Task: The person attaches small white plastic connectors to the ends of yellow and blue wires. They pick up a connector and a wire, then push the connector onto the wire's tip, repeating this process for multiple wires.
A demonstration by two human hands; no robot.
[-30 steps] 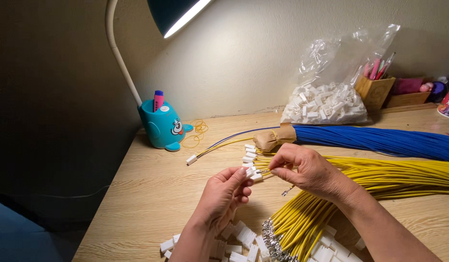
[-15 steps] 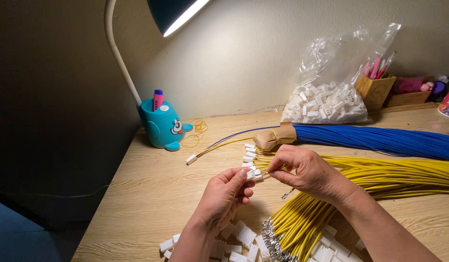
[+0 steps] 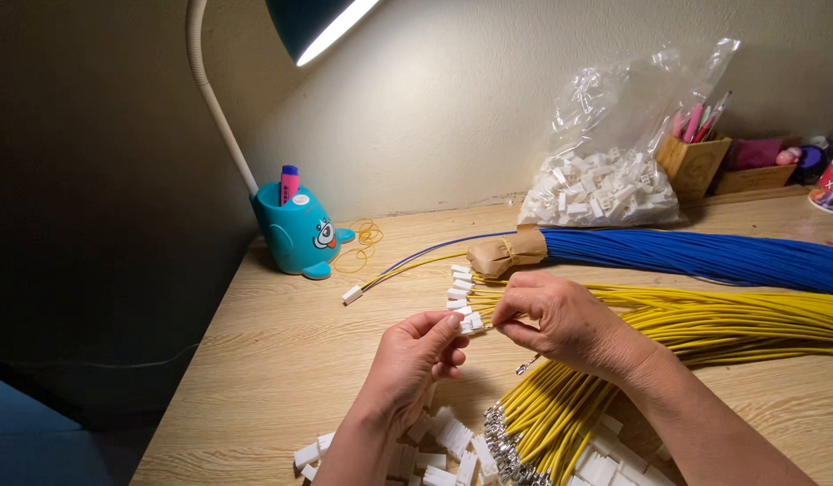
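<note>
Head view: the left hand [image 3: 414,360] is seen closed in a pinch, thumb and forefinger pressed on a small white connector housing [image 3: 471,323] held just above the wooden desk [image 3: 281,360]. The right hand [image 3: 560,319] is likewise closed, its fingertips gripping the end of a yellow wire [image 3: 499,318] directly to the right of the housing. The two hands are brought almost together, the wire tip touching or nearly touching the housing; whether it is seated cannot be told. The wire's long axis runs roughly left to right, pointing into the housing from the right-hand side, so the housing lies leftward of the right hand and just at the left hand's fingertips. Beyond the hands, a row of wires already fitted with white housings [image 3: 459,286] is laid just behind the pinch. A large bundle of yellow wires [image 3: 749,319] stretches off to the right, with a second fan of bare-terminal yellow wires [image 3: 542,418] below the right wrist. Loose white housings [image 3: 448,441] are scattered near the left forearm. Farther back lie a blue wire bundle [image 3: 704,256], a clear bag of housings [image 3: 605,184], and a teal lamp base [image 3: 299,236].
</note>
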